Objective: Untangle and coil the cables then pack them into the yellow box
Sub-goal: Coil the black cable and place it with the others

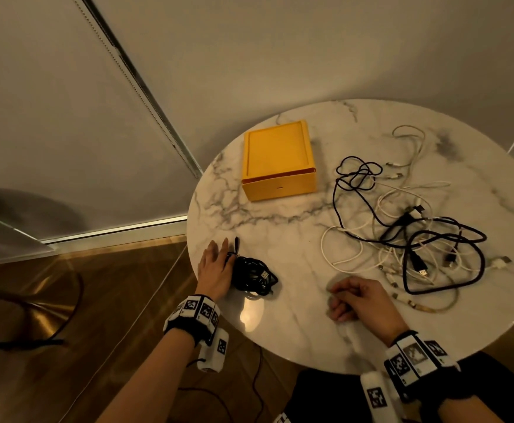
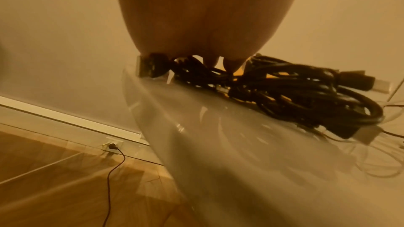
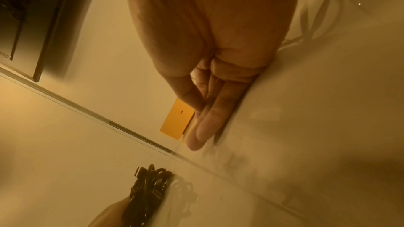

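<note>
The left hand (image 1: 214,271) rests against a black bundle (image 1: 254,276) of coiled cable at the near-left edge of the table (image 1: 280,227). Its fingers are mostly straight; the left wrist view shows two fingertips (image 2: 233,66) dipping in among the black loops, but whether they pinch a strand I cannot tell. The right hand (image 1: 359,299) lies to the right of the bundle, loosely curled, its fingers resting on the marble and holding nothing.

Beyond the bundle, toward the far side, sits the yellow box (image 1: 278,161), with its lid on as far as the head view shows. Well to the right of the bundle lies the tangle (image 1: 411,227) of black and white cables, spread loose and knotted over each other.

By my reading, one black cable is coiled and set aside, not yet packed. The rest remains to be separated, coiled, and put into the box, which apparently must first be opened.
</note>
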Demonstrator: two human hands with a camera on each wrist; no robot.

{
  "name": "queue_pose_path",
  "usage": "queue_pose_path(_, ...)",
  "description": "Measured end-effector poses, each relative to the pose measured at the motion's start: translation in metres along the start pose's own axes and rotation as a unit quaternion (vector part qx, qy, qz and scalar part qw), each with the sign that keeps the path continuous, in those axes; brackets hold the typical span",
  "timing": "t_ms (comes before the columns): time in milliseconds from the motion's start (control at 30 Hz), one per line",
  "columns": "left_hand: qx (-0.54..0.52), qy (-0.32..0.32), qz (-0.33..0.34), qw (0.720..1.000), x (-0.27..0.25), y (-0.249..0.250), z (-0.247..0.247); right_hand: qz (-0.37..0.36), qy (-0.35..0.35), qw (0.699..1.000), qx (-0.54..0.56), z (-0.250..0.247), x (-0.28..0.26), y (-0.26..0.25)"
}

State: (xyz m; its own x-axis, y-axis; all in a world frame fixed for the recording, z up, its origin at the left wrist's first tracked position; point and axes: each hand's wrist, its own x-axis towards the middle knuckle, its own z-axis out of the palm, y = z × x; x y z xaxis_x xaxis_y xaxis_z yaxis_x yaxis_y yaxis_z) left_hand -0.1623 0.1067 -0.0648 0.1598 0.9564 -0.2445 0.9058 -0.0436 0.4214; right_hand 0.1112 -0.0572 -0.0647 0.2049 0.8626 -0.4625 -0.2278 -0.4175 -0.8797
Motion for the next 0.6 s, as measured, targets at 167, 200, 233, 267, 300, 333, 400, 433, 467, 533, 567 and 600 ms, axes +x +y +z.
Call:
queue_pose_path(167,-0.036,0.031,-0.014,0.999,0.0,0.008,0.005,-0.005,0.001,1.0,0.003,0.0,0.0,0.0)
queue_pose_path(200,-0.064,0.041,-0.014,0.997,0.0,0.009,0.005,-0.006,0.001,1.0,0.002,0.001,-0.001,0.0)
queue_pose_path(233,-0.103,0.052,-0.015,0.993,0.0,0.009,0.004,-0.006,0.001,1.0,0.002,0.0,-0.001,-0.001)
queue_pose_path(267,-0.145,0.062,-0.016,0.987,0.0,0.009,0.003,-0.006,-0.001,1.0,0.003,0.0,-0.001,-0.001)
queue_pose_path(300,-0.184,0.075,-0.018,0.98,-0.001,0.008,0.001,-0.006,-0.002,1.0,0.004,0.0,-0.001,0.0)
queue_pose_path(333,-0.217,0.089,-0.019,0.972,-0.002,0.006,-0.001,-0.006,-0.004,1.0,0.003,0.0,-0.001,0.001)
queue_pose_path(400,-0.271,0.108,-0.023,0.956,-0.004,0.003,-0.004,-0.008,-0.007,1.0,0.002,-0.001,0.0,0.002)
queue_pose_path(433,-0.291,0.113,-0.026,0.95,-0.005,0.001,-0.006,-0.009,-0.008,1.0,0.002,-0.001,0.001,0.002)
queue_pose_path(467,-0.303,0.115,-0.027,0.946,-0.006,-0.001,-0.007,-0.009,-0.008,1.0,0.002,-0.001,0.001,0.002)
queue_pose_path(533,-0.309,0.119,-0.025,0.943,-0.009,-0.004,-0.01,-0.01,-0.01,1.0,0.003,-0.001,0.001,0.002)
queue_pose_path(567,-0.307,0.126,-0.025,0.943,-0.01,-0.005,-0.011,-0.01,-0.009,1.0,0.003,-0.001,0.001,0.003)
queue_pose_path(600,-0.305,0.133,-0.023,0.943,-0.012,-0.006,-0.014,-0.009,-0.009,1.0,0.004,-0.001,0.001,0.003)
